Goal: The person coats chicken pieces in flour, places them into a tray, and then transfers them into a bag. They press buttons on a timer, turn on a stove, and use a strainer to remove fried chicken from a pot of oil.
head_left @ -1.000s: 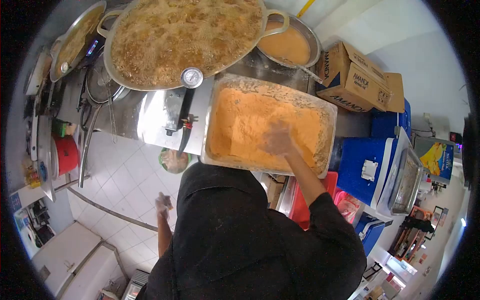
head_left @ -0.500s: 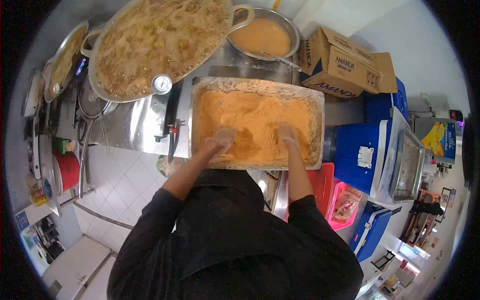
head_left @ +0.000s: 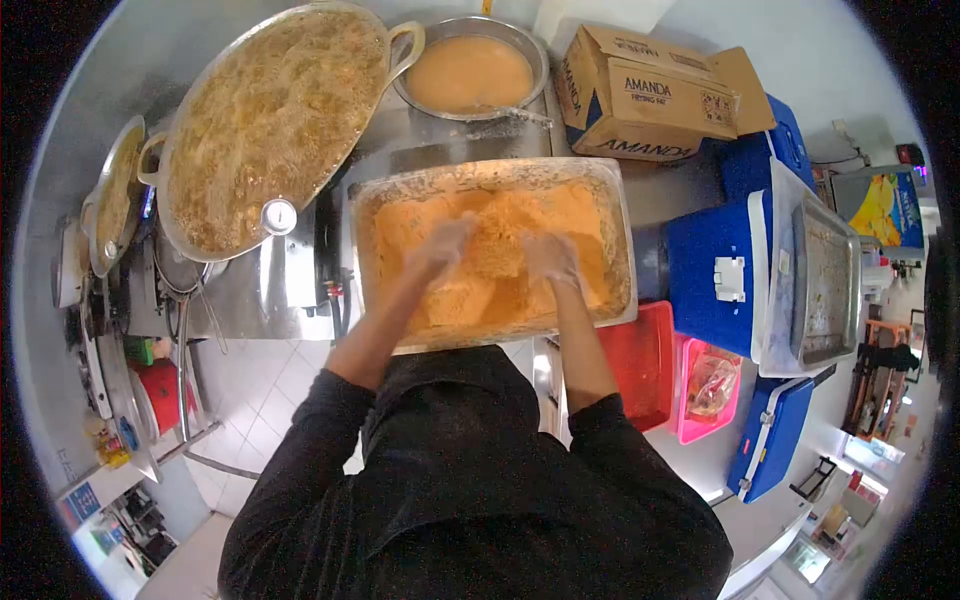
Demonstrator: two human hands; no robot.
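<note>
A rectangular metal tray in front of me holds orange breading flour, heaped and clumpy between my two hands. My left hand, in a clear glove dusted with flour, reaches over the left part of the mound. Its fingers look stretched out, though motion smears them. On the mound's other side is my right hand, gloved too, with its fingers extended toward the middle. Both touch or hover just over the flour; the contact is hard to make out. Whether any pieces lie inside the heap is hidden.
A large pan of bubbling oil with a dial thermometer stands at upper left. Behind the tray is a bowl of orange batter. A cardboard box, blue cooler, red tub and pink tray stand on the right.
Both hands have moved up toward the tray's middle and closer together, and flour now heaps between them. My view has shifted, so the pan and tray sit farther left.
</note>
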